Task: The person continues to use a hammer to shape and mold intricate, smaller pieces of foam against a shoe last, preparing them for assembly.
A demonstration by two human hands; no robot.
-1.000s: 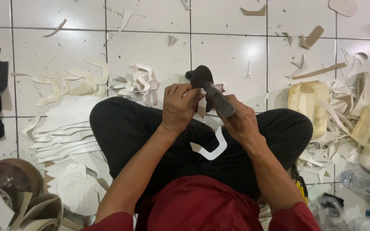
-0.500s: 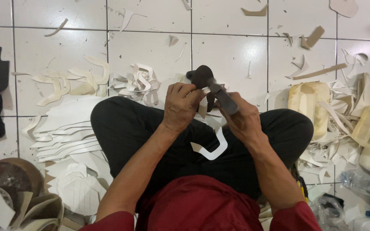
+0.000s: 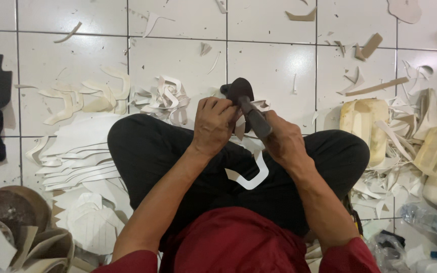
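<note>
Right hand grip: the right hand [image 3: 285, 144] is wrapped tight round the handle of a dark hammer-like tool [image 3: 246, 101], whose rounded head points away from the body.
Left hand grip: the left hand [image 3: 213, 124] pinches a small white cut piece [image 3: 259, 106] against the tool's head, fingers curled over it; how much of the piece lies under the fingers cannot be told.
Where the work sits: held in the air above the crossed legs in black trousers [image 3: 147, 151], over the tiled floor [image 3: 269, 60].
On the lap: a curved white strip [image 3: 254, 177] lies loose on the trousers.
Around: stacked white shapes [image 3: 77, 151] toward the floor's left edge, curled offcuts [image 3: 165, 96] ahead, yellowish moulded forms [image 3: 365, 121] toward the right edge.
Step in hand: judging by the grips, shaping or pressing the piece with the tool.
</note>
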